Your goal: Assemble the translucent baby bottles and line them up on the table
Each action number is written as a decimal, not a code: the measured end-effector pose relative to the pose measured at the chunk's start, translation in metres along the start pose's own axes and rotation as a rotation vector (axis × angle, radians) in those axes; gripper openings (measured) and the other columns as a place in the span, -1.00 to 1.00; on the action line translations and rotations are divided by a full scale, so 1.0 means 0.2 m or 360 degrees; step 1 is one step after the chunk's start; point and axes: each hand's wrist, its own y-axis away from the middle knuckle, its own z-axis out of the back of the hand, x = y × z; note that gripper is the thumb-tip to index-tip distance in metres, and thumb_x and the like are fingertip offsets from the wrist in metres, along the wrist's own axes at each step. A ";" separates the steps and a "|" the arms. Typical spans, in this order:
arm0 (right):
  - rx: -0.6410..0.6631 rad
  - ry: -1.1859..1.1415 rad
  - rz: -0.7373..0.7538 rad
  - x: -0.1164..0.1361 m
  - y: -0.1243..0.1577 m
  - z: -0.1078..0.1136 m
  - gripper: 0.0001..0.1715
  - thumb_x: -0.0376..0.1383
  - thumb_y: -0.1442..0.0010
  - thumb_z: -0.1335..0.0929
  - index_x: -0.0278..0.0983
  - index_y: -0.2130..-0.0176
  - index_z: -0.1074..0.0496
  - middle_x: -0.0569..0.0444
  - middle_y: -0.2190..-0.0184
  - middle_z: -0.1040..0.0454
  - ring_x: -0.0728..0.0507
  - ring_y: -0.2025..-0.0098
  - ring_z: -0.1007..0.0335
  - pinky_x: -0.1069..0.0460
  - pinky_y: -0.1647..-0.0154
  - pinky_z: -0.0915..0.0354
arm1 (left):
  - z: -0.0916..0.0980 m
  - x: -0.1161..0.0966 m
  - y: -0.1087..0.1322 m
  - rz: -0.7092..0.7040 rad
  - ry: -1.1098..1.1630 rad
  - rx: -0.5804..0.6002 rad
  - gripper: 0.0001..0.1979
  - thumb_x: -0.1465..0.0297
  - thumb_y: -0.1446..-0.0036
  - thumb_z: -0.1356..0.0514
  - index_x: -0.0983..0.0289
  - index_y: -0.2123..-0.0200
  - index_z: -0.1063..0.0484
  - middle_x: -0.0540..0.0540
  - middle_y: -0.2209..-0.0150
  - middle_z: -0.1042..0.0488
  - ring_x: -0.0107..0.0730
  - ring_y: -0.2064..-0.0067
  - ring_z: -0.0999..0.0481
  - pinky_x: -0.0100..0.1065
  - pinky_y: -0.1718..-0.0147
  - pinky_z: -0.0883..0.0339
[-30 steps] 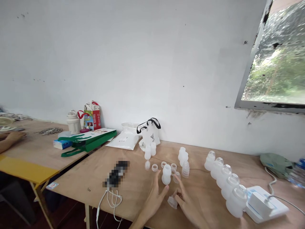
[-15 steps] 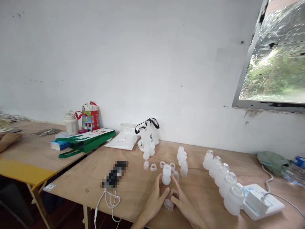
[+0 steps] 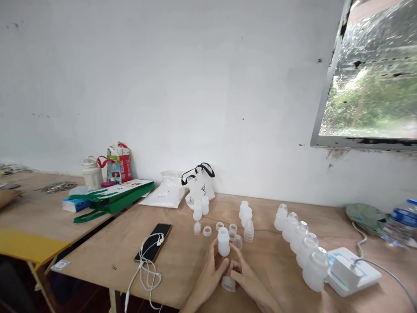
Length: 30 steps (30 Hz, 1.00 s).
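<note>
A frosted white baby bottle (image 3: 223, 241) without a top stands upright in front of me. My left hand (image 3: 210, 273) is curled against its left side, fingers at the bottle and thumb pointing inward. My right hand (image 3: 245, 274) reaches its index finger towards the bottle's right side. The bent thumb and other fingers of that hand are on a clear plastic cap (image 3: 228, 284) low between my hands. Just behind the bottle are clear collar rings (image 3: 233, 228) and a clear dome cover (image 3: 249, 231). A nipple (image 3: 197, 228) stands farther left beside another ring (image 3: 207, 231).
Several capped bottles (image 3: 299, 237) form a row on the right, near a white power strip (image 3: 353, 271). Open bottles (image 3: 197, 210) stand farther back. A phone (image 3: 163, 237) with white earphones lies left. Behind are white bags (image 3: 167, 195) and a green bag (image 3: 114, 204). Another person's hand (image 3: 8, 196) is far left.
My view has turned slightly, so the scene sits a little farther left. Both hands keep nearly the same pose around the bottle, and the clear cap remains at my right hand.
</note>
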 end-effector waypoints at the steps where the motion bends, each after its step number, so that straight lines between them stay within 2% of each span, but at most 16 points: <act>1: 0.0021 0.0001 -0.0006 0.00 0.00 0.00 0.05 -0.22 -0.06 -0.44 -0.22 -0.41 -0.01 0.29 0.50 -0.30 -0.04 0.45 -0.17 0.04 0.33 -0.13 | 0.00 0.00 0.00 -0.0003 0.0001 -0.0010 -0.13 -0.09 -0.26 -0.22 0.24 -0.42 -0.01 0.37 -0.43 -0.12 0.04 -0.45 -0.14 -0.01 -0.42 0.00; 5: 0.0000 0.0006 -0.0059 -0.01 -0.01 0.01 0.05 -0.21 0.01 -0.44 -0.24 -0.38 -0.06 0.31 0.52 -0.25 -0.03 0.46 -0.13 0.06 0.36 -0.12 | 0.02 -0.01 -0.01 -0.0002 -0.0056 -0.0125 -0.21 -0.03 -0.22 -0.26 0.24 -0.36 -0.16 0.34 -0.30 -0.29 0.04 -0.34 -0.31 -0.05 -0.35 -0.15; 8: 0.0037 0.0035 -0.0082 -0.01 -0.01 0.02 0.04 -0.19 0.02 -0.46 -0.26 -0.37 -0.13 0.31 0.54 -0.23 -0.02 0.46 -0.11 0.07 0.37 -0.10 | 0.03 -0.02 -0.02 0.0046 -0.0019 -0.0207 -0.20 -0.05 -0.12 -0.33 0.25 -0.28 -0.24 0.33 -0.28 -0.33 0.04 -0.32 -0.34 -0.11 -0.32 -0.19; 13: 0.0169 0.0111 -0.0055 0.01 0.02 0.00 -0.18 -0.25 -0.02 -0.45 -0.19 -0.27 -0.36 0.25 0.48 -0.33 -0.02 0.42 -0.19 0.07 0.32 -0.14 | 0.05 -0.06 -0.03 0.0179 -0.0063 -0.0265 -0.17 -0.13 -0.11 -0.29 0.25 -0.26 -0.21 0.29 -0.21 -0.44 0.04 -0.26 -0.42 -0.11 -0.27 -0.24; 16: 0.0209 0.0184 -0.0042 0.07 0.04 -0.01 -0.42 -0.14 -0.09 -0.49 -0.19 -0.10 -0.51 0.19 0.45 -0.40 -0.06 0.38 -0.29 0.05 0.30 -0.22 | 0.07 -0.09 -0.03 0.0242 -0.0103 -0.0329 -0.11 -0.17 -0.06 -0.28 0.27 -0.27 -0.23 0.32 -0.27 -0.39 0.10 -0.33 -0.33 -0.08 -0.32 -0.17; 18: 0.0100 0.0237 -0.0014 0.13 0.05 0.02 -0.45 0.01 -0.12 -0.51 -0.19 -0.02 -0.57 0.13 0.41 -0.46 -0.10 0.35 -0.36 0.02 0.29 -0.28 | 0.08 -0.11 -0.03 0.0222 -0.0154 -0.0327 -0.14 -0.13 -0.09 -0.27 0.29 -0.29 -0.23 0.33 -0.33 -0.33 0.10 -0.39 -0.24 -0.09 -0.36 -0.11; 20: -0.0116 0.0282 0.0043 0.19 0.06 0.06 -0.41 0.15 -0.10 -0.51 -0.20 0.05 -0.61 0.06 0.32 -0.55 -0.17 0.26 -0.45 -0.02 0.20 -0.36 | 0.10 -0.14 -0.03 0.0190 -0.0254 -0.0274 -0.21 -0.04 -0.14 -0.26 0.28 -0.29 -0.25 0.30 -0.34 -0.33 0.09 -0.39 -0.24 -0.10 -0.35 -0.13; 23: -0.0361 0.0312 0.0103 0.24 0.07 0.14 -0.34 0.23 -0.02 -0.53 -0.20 0.13 -0.65 -0.06 0.18 -0.65 -0.30 0.10 -0.54 -0.11 0.02 -0.40 | 0.11 -0.19 0.00 0.0188 -0.0512 -0.0100 -0.34 0.11 -0.17 -0.25 0.25 -0.27 -0.32 0.25 -0.26 -0.42 0.09 -0.28 -0.36 -0.09 -0.26 -0.23; 27: -0.0445 0.0356 0.0164 0.24 0.07 0.21 -0.30 0.24 0.05 -0.56 -0.22 0.13 -0.67 -0.13 0.10 -0.67 -0.39 0.02 -0.58 -0.19 -0.09 -0.41 | 0.07 -0.28 0.04 0.0140 -0.0761 0.0135 -0.48 0.35 -0.12 -0.24 0.21 -0.18 -0.40 0.14 -0.12 -0.53 -0.04 -0.13 -0.47 -0.18 -0.15 -0.30; 30: -0.0365 0.0429 0.0158 0.22 0.07 0.21 -0.30 0.24 0.02 -0.54 -0.22 0.13 -0.68 -0.12 0.16 -0.68 -0.38 0.06 -0.61 -0.21 -0.09 -0.43 | 0.03 -0.31 0.05 0.0075 -0.0819 0.0278 -0.55 0.44 -0.09 -0.22 0.17 -0.09 -0.45 0.05 -0.05 -0.57 -0.13 -0.04 -0.51 -0.31 -0.03 -0.33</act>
